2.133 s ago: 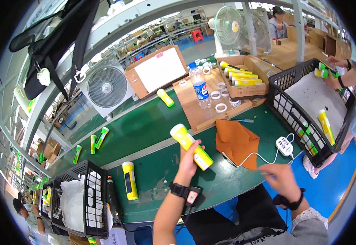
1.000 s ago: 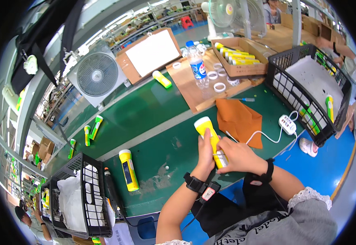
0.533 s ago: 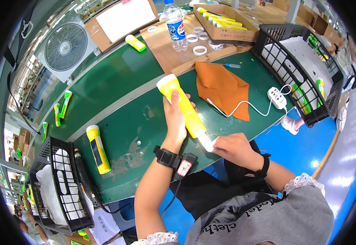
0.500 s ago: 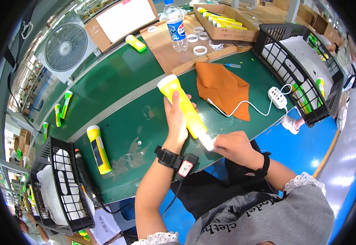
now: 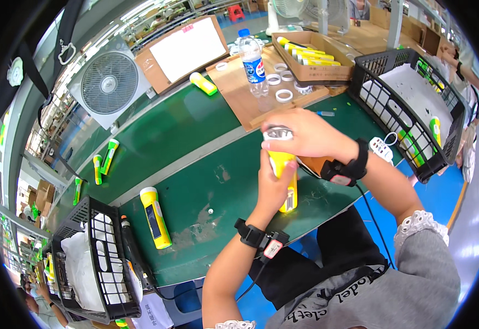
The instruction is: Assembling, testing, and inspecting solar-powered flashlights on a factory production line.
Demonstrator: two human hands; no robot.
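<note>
Green workbench (image 5: 184,137) in a factory hall, fans behind, black mesh crates at both ends. Left hand (image 5: 272,189) is wrapped closed around the body of a yellow flashlight (image 5: 284,175), held upright just above the bench front edge; right hand (image 5: 300,131) cups down over its silver reflector head (image 5: 277,133), fingers curled closed on the rim. Step in hand looks like seating or twisting the head onto the body; the next move likely calls for a firm turn with the left hand holding the body steady. Counts: one flashlight in hand, one more yellow flashlight lying flat (image 5: 155,216) on the bench well to the left, one by the cardboard sheet (image 5: 203,83), three small green-yellow ones (image 5: 103,163) on the far left strip. One water bottle (image 5: 252,57), about four white tape rings (image 5: 283,94), one cardboard tray of yellow flashlights (image 5: 311,55), two fans visible, one white power strip (image 5: 382,149), one rotary tool (image 5: 132,252) beside the left crate (image 5: 86,263). Right crate (image 5: 409,109) holds white sheet and a few green flashlights, count unclear.
</note>
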